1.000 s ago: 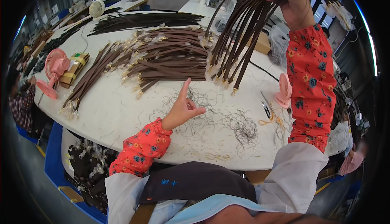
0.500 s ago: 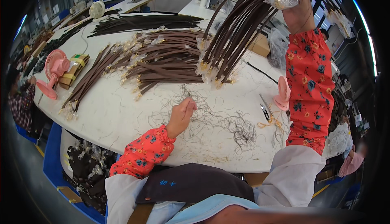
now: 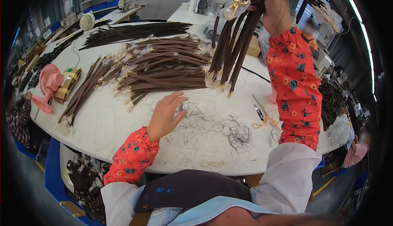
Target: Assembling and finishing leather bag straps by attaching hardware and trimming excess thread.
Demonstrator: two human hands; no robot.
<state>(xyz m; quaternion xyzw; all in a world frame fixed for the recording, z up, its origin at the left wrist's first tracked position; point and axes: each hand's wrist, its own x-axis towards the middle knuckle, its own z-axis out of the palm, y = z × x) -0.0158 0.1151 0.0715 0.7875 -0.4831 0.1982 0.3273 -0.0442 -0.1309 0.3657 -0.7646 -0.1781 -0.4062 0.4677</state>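
Observation:
Raised high at the right, my right hand (image 3: 276, 11) grips a bundle of dark brown straps (image 3: 241, 41) near the middle. The straps hang down on both sides, with gold hooks wrapped in clear plastic (image 3: 236, 5) at their ends. Some of the hanging ends reach down to the table beside the pile. My left hand (image 3: 166, 115) is held over the table with its fingers spread, holding nothing. Below and beside it lie tangled dark loose threads (image 3: 237, 132). A large pile of brown straps (image 3: 163, 64) with wrapped gold hooks lies just beyond the left hand.
Black straps (image 3: 135, 33) lie at the back of the white table (image 3: 118, 132). A pink fan (image 3: 48, 87) and taped cardboard (image 3: 67, 84) stand at the left. Thread snips (image 3: 259, 112) rest at the right. A blue bin (image 3: 53, 177) of dark straps is at the lower left.
My left hand has opened from a closed pose and moved left. My right hand, still gripping the bundle, has shifted left; fewer straps hang on its left side.

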